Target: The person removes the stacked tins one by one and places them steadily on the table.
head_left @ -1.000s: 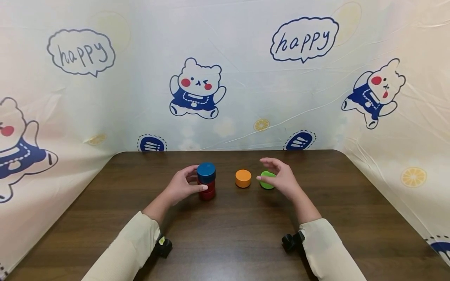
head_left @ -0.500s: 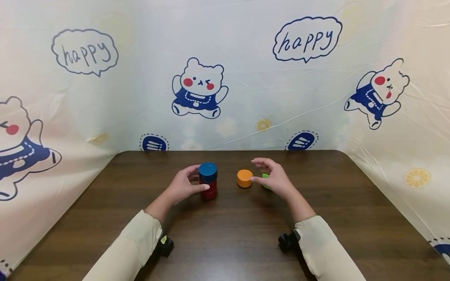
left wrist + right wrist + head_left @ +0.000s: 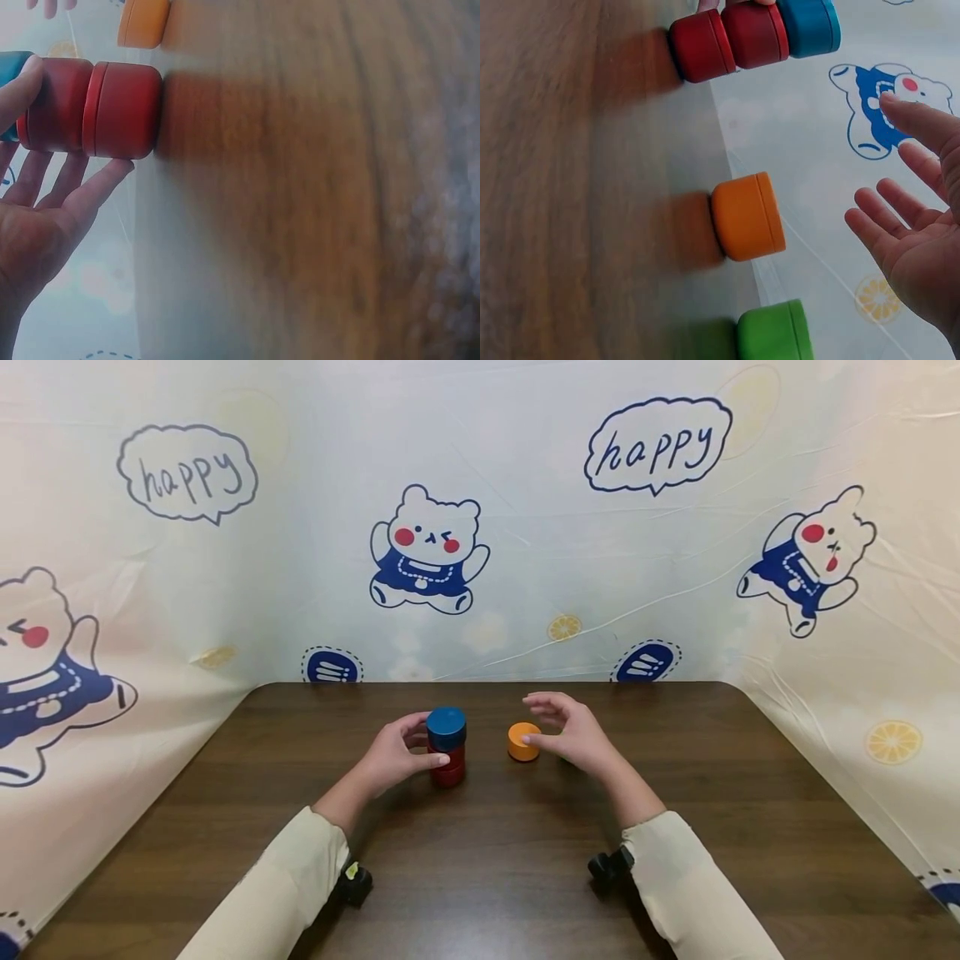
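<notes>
Stack (image 3: 452, 750), long axis vert., blue end (image 3: 447, 728) up, L hand (image 3: 393, 757) gripping, R hand (image 3: 577, 737) spread

My remote feed shows a makeshift recording booth: a cartoon-bear backdrop (image 3: 525, 568) lettered "happy" rises behind and along both sides of a wood-grain table (image 3: 480, 868), with wrist-worn cameras (image 3: 356, 885) over it; the room beyond, I cannot tell.
</notes>
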The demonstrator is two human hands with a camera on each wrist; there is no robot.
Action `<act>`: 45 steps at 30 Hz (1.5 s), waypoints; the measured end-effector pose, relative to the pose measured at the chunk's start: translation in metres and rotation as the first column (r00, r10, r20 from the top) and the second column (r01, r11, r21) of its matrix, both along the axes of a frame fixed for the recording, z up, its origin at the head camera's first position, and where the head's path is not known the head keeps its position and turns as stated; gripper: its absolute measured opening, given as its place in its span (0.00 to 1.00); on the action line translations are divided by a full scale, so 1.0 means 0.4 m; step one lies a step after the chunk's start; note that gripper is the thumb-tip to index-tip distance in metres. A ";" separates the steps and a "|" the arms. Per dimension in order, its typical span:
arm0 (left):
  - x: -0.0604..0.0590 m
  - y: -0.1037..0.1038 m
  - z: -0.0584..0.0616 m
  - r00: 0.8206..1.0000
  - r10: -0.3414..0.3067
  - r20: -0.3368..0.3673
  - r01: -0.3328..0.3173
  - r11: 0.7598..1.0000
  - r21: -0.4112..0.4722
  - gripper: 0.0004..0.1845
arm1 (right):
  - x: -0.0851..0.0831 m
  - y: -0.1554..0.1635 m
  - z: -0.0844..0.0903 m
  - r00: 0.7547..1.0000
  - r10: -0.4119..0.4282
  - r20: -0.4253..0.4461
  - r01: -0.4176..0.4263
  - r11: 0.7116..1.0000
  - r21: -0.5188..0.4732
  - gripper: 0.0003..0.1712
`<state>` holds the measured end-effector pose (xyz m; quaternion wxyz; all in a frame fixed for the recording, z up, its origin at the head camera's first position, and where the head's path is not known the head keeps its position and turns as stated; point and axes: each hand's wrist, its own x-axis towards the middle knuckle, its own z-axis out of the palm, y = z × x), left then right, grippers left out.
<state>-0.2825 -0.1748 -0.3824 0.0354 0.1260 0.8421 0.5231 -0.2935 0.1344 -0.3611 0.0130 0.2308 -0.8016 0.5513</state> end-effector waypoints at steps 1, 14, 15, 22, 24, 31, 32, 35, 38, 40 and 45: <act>0.000 0.001 0.000 1.000 0.000 0.001 0.000 1.000 0.001 0.38 | 0.000 -0.002 0.002 1.000 0.008 0.000 -0.008 1.000 0.000 0.31; 0.000 0.005 -0.003 0.999 -0.028 -0.017 0.028 0.998 0.056 0.36 | 0.002 -0.044 0.040 0.996 0.070 -0.061 -0.067 0.997 0.044 0.31; 0.000 0.005 -0.003 0.999 -0.029 -0.018 0.030 0.998 0.057 0.36 | 0.002 -0.048 0.042 0.995 0.077 -0.066 -0.074 0.996 0.044 0.31; -0.001 0.009 -0.008 0.999 -0.036 -0.014 0.036 0.998 0.056 0.36 | 0.001 -0.072 0.047 0.993 0.096 -0.064 -0.094 0.995 0.033 0.31; -0.001 0.009 -0.009 0.999 -0.040 -0.008 0.040 0.998 0.056 0.36 | 0.000 -0.077 0.048 0.994 0.099 -0.056 -0.097 0.995 0.034 0.31; -0.004 0.008 -0.012 0.999 -0.039 -0.003 0.039 0.999 -0.002 0.37 | 0.005 -0.104 0.065 0.990 0.135 -0.038 -0.133 0.990 0.051 0.32; -0.006 0.006 -0.013 0.999 -0.042 -0.003 0.042 0.999 -0.009 0.37 | 0.004 -0.109 0.066 0.990 0.136 -0.035 -0.134 0.989 0.061 0.32; -0.013 -0.001 -0.016 0.999 -0.048 0.001 0.048 0.999 -0.019 0.37 | 0.000 -0.128 0.068 0.987 0.157 -0.035 -0.154 0.985 0.083 0.32; -0.016 -0.007 -0.016 0.999 -0.054 0.004 0.054 0.998 -0.033 0.37 | -0.011 -0.144 0.055 0.984 0.172 -0.056 -0.165 0.980 0.109 0.31; -0.016 -0.008 -0.014 0.999 -0.050 0.005 0.051 0.998 -0.039 0.36 | -0.012 -0.154 0.051 0.981 0.182 -0.067 -0.172 0.977 0.127 0.32; -0.016 -0.009 -0.013 0.999 -0.050 -0.005 0.050 0.997 -0.066 0.35 | -0.012 -0.176 0.041 0.981 0.179 -0.069 -0.167 0.974 0.150 0.32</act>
